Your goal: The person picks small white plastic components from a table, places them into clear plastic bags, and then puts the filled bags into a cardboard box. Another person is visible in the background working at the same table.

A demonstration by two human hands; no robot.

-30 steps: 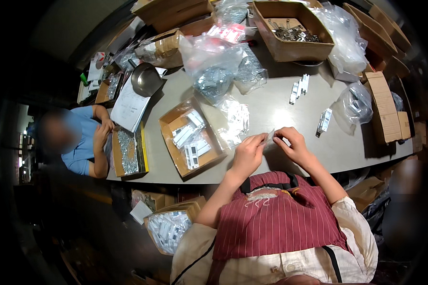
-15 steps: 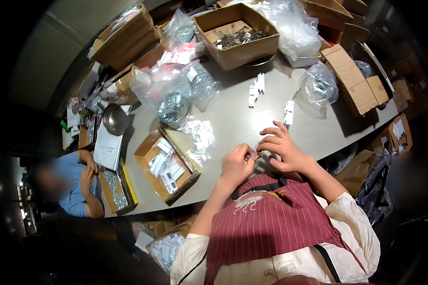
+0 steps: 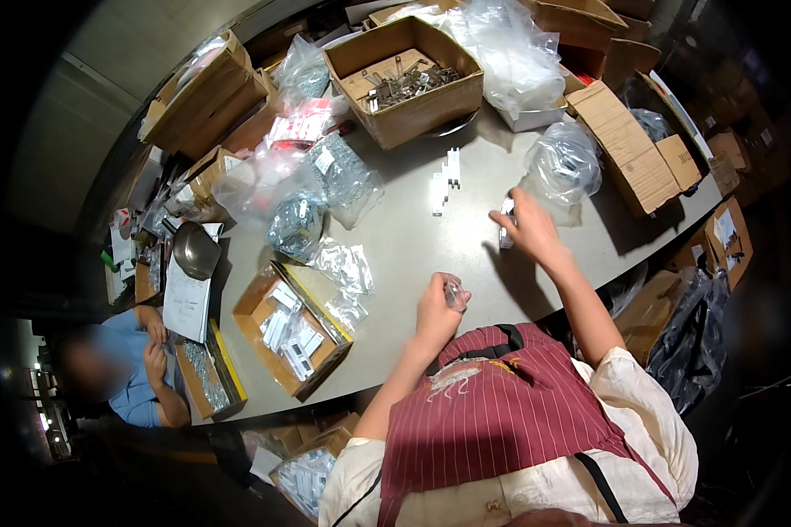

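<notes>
My left hand (image 3: pixel 436 314) is closed around a small clear plastic bag (image 3: pixel 454 295) above the table's near edge. Farther out and to the right, my right hand (image 3: pixel 534 230) has its fingers on a small white and silver block-like part (image 3: pixel 506 230) standing on the grey table (image 3: pixel 395 255). A short row of similar white parts (image 3: pixel 439 193) lies beyond, left of my right hand. Left of my left hand, flat clear bags (image 3: pixel 347 272) lie in a loose pile beside an open carton (image 3: pixel 325 373) of bagged white parts.
A large carton (image 3: pixel 404 127) of small metal pieces stands at the back. Bags of hardware (image 3: pixel 299 224) are heaped at the left, another clear bag (image 3: pixel 564 162) at the right near a cardboard box (image 3: pixel 628 149). A co-worker in blue (image 3: pixel 136 386) sits at far left by a carton (image 3: pixel 209 386).
My hands have parted. The right has reached forward to the white part on the table; the left keeps the clear bag. The view has shifted slightly.
</notes>
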